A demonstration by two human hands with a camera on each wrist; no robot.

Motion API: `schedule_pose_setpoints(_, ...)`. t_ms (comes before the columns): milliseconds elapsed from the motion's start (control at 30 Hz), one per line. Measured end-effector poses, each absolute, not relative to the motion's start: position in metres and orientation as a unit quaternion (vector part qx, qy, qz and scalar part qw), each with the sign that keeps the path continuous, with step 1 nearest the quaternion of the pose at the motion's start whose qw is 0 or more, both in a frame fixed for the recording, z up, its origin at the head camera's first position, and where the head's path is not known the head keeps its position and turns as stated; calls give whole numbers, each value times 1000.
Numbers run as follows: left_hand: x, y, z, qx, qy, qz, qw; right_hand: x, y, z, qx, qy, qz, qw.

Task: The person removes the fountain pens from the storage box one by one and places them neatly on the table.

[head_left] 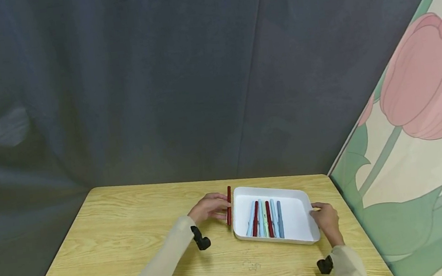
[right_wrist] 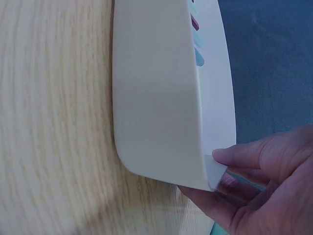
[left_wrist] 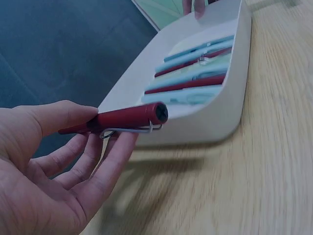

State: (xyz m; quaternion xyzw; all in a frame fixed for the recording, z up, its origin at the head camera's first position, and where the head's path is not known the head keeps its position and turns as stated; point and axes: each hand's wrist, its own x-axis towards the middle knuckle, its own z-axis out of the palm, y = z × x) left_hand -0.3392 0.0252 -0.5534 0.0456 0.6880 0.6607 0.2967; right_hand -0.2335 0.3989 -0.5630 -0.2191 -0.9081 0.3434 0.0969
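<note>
A dark red pen (left_wrist: 128,116) with a metal clip is pinched between the thumb and fingers of my left hand (left_wrist: 63,161). In the head view that left hand (head_left: 209,206) holds the pen (head_left: 229,205) just off the left side of a white tray (head_left: 295,239). At the tray's right end my right hand (head_left: 325,218) grips the wall. The right wrist view shows the thumb of this right hand (right_wrist: 274,181) inside the rim and fingers outside and beneath. Several pens lie side by side in the tray: light blue, dark red, pale green (head_left: 265,218) and grey-blue (head_left: 280,219).
The tray stands on a light wood-grain table (head_left: 134,240). Behind the table hangs a dark grey curtain (head_left: 158,95). A wall with painted tulips (head_left: 417,81) rises along the right side.
</note>
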Motion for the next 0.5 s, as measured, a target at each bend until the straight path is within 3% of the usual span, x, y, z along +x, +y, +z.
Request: schedule_pose_setpoints(500, -340, -7, -560, 15, 700, 653, 289, -238, 397, -563, -236, -900, 356, 83)
